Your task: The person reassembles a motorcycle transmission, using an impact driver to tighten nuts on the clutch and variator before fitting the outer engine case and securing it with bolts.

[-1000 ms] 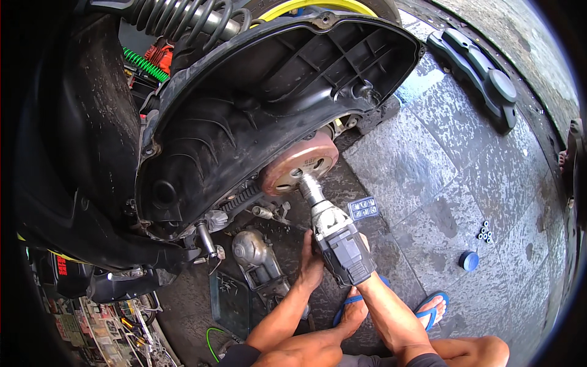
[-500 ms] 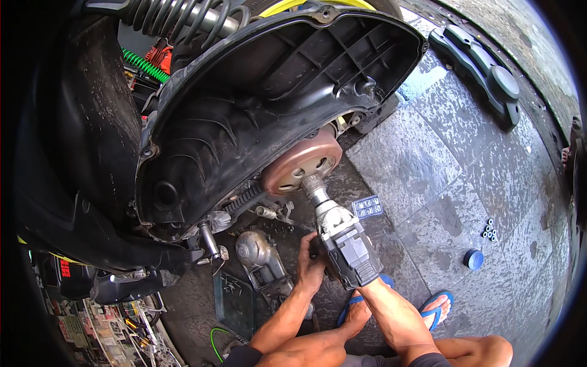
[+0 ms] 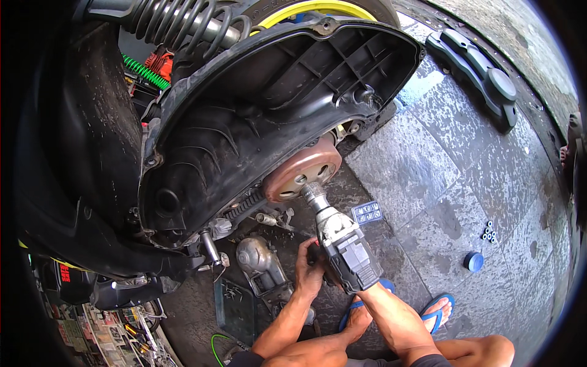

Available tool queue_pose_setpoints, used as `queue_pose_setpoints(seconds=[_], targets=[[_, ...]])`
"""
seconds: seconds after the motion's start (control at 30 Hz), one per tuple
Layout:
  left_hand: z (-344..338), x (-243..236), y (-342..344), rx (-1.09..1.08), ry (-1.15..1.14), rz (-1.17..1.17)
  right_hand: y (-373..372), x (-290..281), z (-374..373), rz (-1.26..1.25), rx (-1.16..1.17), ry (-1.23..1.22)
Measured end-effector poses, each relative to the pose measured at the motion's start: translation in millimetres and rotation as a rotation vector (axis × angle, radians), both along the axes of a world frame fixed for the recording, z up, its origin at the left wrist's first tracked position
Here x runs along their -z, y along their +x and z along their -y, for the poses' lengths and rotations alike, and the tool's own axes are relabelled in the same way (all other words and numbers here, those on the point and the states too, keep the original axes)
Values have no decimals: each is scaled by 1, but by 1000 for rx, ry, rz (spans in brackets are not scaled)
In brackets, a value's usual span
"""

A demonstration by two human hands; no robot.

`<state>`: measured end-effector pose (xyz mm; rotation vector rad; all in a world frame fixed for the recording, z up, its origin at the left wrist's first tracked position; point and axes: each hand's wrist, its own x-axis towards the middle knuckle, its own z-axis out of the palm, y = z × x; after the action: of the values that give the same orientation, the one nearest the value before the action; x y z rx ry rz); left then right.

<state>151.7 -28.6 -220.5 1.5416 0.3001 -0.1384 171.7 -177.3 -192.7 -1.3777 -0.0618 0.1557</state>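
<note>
An impact wrench (image 3: 348, 251) with a black battery is angled up to a rusty bell-shaped drum (image 3: 287, 174), its socket (image 3: 315, 194) against the drum's centre. My left hand (image 3: 309, 272) is closed on the tool's left side. My right hand (image 3: 365, 297) grips the tool from behind, its fingers mostly hidden under the battery. The drum sits below a large open black plastic housing (image 3: 257, 122). A toothed belt (image 3: 241, 208), a small metal cylinder with a spring (image 3: 265, 219) and a metal casing (image 3: 254, 257) lie to the left of the wrench.
A tray of small parts (image 3: 229, 312) lies by my left forearm. On the tiled floor are small rollers (image 3: 488, 232), a blue tub (image 3: 474, 262), a small blue-grey tray (image 3: 367, 213) and a long black cover (image 3: 474, 73). A scooter's black bodywork (image 3: 73, 153) fills the left.
The wrench and both hands have shifted slightly right and down in the picture, with the socket still at the drum. The drum's holes sit at different angles. The grip looks the same.
</note>
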Motion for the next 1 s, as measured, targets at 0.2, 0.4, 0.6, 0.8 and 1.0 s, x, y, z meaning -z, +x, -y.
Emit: queue_pose_setpoints(seconds=[0.2, 0.4, 0.6, 0.8, 1.0], targets=[[-5, 3, -1, 15, 19, 3, 8, 0, -3, 205, 205, -76], [-1, -1, 7, 41, 117, -46, 11, 4, -3, 301, 207, -187], [14, -70, 62, 27, 25, 99, 8, -3, 0, -133, 71, 225], [67, -114, 104, 19, -501, -48, 10, -20, 20, 375, 175, -294], [58, -121, 58, -130, -698, -114, -51, -59, 35, 589, 211, -519]])
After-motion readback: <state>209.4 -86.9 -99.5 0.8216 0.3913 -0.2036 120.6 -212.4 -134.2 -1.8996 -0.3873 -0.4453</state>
